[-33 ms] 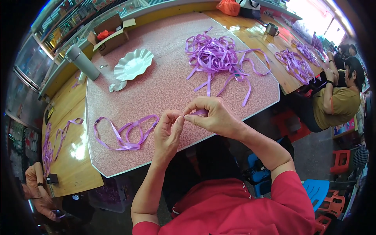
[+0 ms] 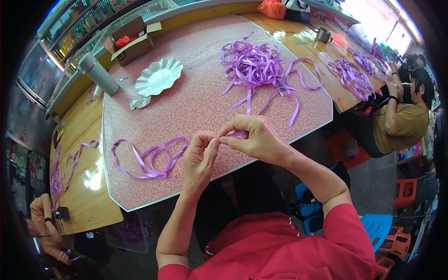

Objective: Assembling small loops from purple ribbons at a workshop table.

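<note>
At the near edge of the pink speckled table [image 2: 196, 107], my left hand [image 2: 200, 156] and my right hand [image 2: 254, 137] meet fingertip to fingertip. Both pinch a short piece of purple ribbon [image 2: 238, 134], most of it hidden by the fingers. A looped length of purple ribbon [image 2: 149, 158] lies flat on the table just left of my left hand. A large tangled pile of purple ribbon [image 2: 256, 65] sits farther back, beyond my right hand.
A white scalloped plate [image 2: 158, 77], a grey flask [image 2: 98, 73] and an open cardboard box [image 2: 133, 44] stand at the back left. Wooden tables on both sides carry more ribbon [image 2: 352, 74]. One person [image 2: 406, 121] sits at right, another [image 2: 44, 219] at lower left.
</note>
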The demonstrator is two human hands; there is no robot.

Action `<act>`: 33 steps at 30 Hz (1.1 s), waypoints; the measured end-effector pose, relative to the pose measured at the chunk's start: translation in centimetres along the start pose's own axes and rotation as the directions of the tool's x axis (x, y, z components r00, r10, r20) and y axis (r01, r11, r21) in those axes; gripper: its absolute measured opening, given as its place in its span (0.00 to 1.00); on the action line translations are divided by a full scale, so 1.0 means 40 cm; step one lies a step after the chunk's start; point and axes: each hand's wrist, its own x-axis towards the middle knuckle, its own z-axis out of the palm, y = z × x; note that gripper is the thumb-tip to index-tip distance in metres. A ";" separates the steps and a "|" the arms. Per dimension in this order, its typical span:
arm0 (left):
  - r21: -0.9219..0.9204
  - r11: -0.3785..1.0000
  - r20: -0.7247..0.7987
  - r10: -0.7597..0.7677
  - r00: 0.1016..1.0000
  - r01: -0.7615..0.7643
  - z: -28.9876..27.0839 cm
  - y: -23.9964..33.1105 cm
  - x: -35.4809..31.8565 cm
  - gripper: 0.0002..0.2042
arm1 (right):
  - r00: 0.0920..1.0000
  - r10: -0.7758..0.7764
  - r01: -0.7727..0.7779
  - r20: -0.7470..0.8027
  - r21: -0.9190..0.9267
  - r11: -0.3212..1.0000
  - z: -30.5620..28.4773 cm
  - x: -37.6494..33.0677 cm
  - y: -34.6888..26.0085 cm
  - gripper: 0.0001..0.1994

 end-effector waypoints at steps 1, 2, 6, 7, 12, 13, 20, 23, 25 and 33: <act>-0.002 1.000 0.000 0.001 1.000 -0.001 0.000 0.001 0.000 0.06 | 0.999 -0.037 0.038 -0.020 0.031 0.999 0.001 -0.002 0.002 0.06; -0.055 0.998 0.009 -0.038 0.999 0.038 -0.002 0.002 -0.001 0.06 | 0.997 -0.074 0.076 -0.038 0.064 0.995 0.003 -0.003 0.003 0.06; -0.122 0.990 0.024 -0.063 0.998 0.066 0.002 0.011 -0.008 0.06 | 0.993 -0.120 0.120 -0.012 0.008 0.993 -0.011 -0.006 0.000 0.06; -0.123 0.990 0.025 -0.060 0.998 0.063 0.004 0.013 -0.006 0.06 | 0.996 -0.089 0.090 -0.014 0.046 0.995 -0.011 -0.007 0.002 0.06; -0.114 0.992 0.038 -0.049 0.998 0.053 0.010 0.024 -0.009 0.06 | 1.000 -0.030 0.031 -0.005 0.045 0.999 -0.006 -0.011 -0.018 0.05; -0.114 0.992 0.038 -0.049 0.998 0.053 0.008 0.021 -0.011 0.06 | 1.000 0.003 -0.004 0.022 0.045 0.999 -0.008 -0.013 -0.021 0.06; -0.121 0.991 0.047 -0.051 0.998 0.056 -0.004 0.009 -0.018 0.06 | 0.993 0.081 -0.092 0.084 0.133 0.987 -0.024 -0.017 -0.018 0.06; 0.056 0.998 0.054 -0.008 0.999 0.005 -0.017 0.017 -0.014 0.08 | 0.990 0.123 -0.133 0.063 0.185 0.974 -0.029 -0.024 -0.006 0.06; 0.209 0.977 0.071 0.022 0.997 -0.036 -0.016 0.028 -0.005 0.09 | 0.992 0.119 -0.125 0.044 0.155 0.980 -0.028 -0.027 0.001 0.06; 0.765 0.226 0.498 0.385 0.777 -0.603 -0.021 0.077 0.014 0.14 | 0.998 -0.013 0.014 0.069 -0.010 1.000 -0.027 -0.025 -0.008 0.11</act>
